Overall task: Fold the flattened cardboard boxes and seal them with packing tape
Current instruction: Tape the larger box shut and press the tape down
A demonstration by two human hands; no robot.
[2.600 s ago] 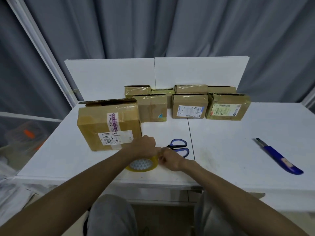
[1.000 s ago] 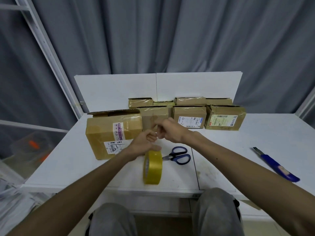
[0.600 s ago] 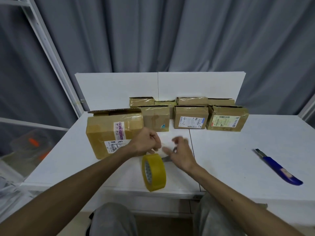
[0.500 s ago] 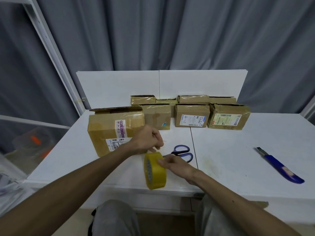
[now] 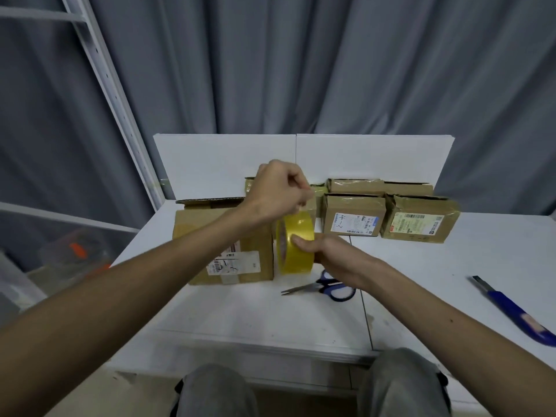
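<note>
A yellow roll of packing tape is held upright in the air above the white table. My right hand grips the roll from the right, thumb across its face. Above it, my left hand pinches the loose tape end, and a short strip runs down to the roll. Just behind and left of the roll stands a large cardboard box with its top flap raised and labels on its front.
Several small taped boxes line the back against white boards. Blue-handled scissors lie below my right hand. A blue utility knife lies at the right. Grey curtains hang behind; a white rack post stands left.
The roll has risen off the table. My right hand moved onto the roll and holds it, while my left hand lifted up and back, drawing out the tape end.
</note>
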